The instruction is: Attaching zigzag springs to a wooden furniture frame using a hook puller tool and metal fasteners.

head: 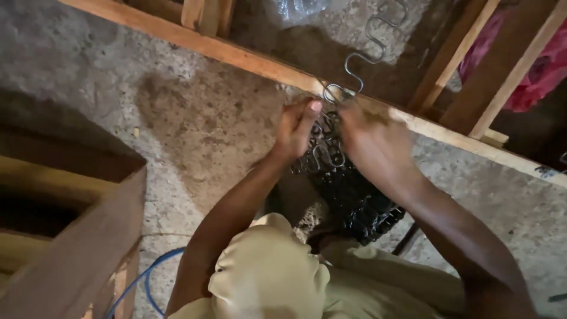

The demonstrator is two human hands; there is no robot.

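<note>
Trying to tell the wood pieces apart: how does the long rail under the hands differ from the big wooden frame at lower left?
The long wooden rail is slim, pale and well lit, and it slants across the whole view. The wooden frame at lower left is broader, darker and partly in shadow, and only its corner shows. Both hands, left hand and right hand, work a zigzag wire spring at the rail; nothing touches the frame. Both are bare wood above the concrete floor.

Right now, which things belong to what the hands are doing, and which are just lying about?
In hand:
left hand
right hand
zigzag wire spring
wooden rail
bundle of springs

Lying about:
blue cable
pink cloth
clear plastic
wooden box
</note>
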